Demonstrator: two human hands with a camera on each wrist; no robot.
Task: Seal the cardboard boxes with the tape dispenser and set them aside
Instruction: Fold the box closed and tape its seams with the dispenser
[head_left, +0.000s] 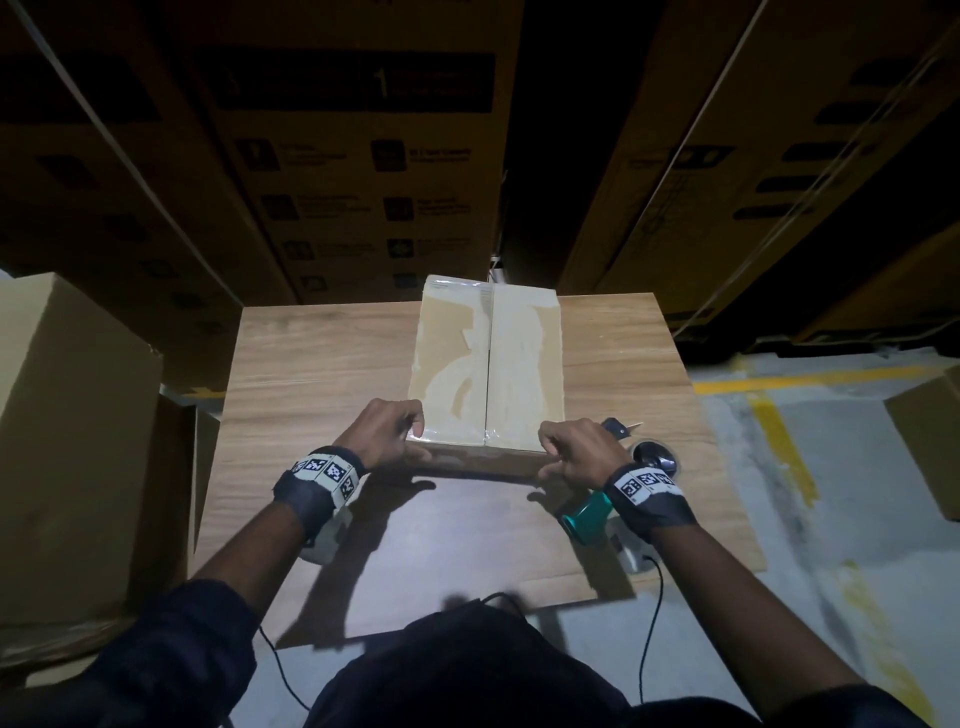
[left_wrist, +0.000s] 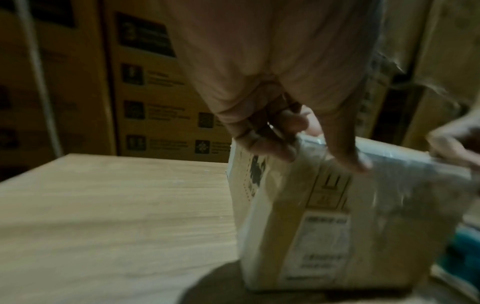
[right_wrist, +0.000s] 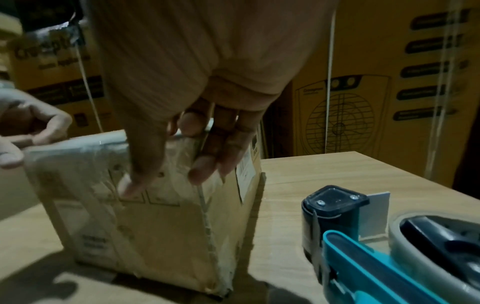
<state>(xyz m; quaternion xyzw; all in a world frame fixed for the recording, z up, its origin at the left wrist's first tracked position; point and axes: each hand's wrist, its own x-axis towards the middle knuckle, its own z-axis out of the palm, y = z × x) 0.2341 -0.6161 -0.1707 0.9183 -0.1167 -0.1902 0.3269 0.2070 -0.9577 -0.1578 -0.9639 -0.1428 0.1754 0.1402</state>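
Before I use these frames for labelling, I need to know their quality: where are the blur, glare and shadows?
Head view: sharp but dim, wide-angle bowing of the stacked cartons, sheen on the taped box, hard hand shadows on the table. Left wrist view: motion-smeared, box print unreadable, left hand soft. Right wrist view: milder blur; tape dispenser crisper than the right hand.

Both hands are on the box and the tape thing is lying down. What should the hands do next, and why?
Probably lift the box off the table and set it aside. Its top already looks taped, the left hand and right hand grip its near corners, and the tape dispenser lies unused beside it.
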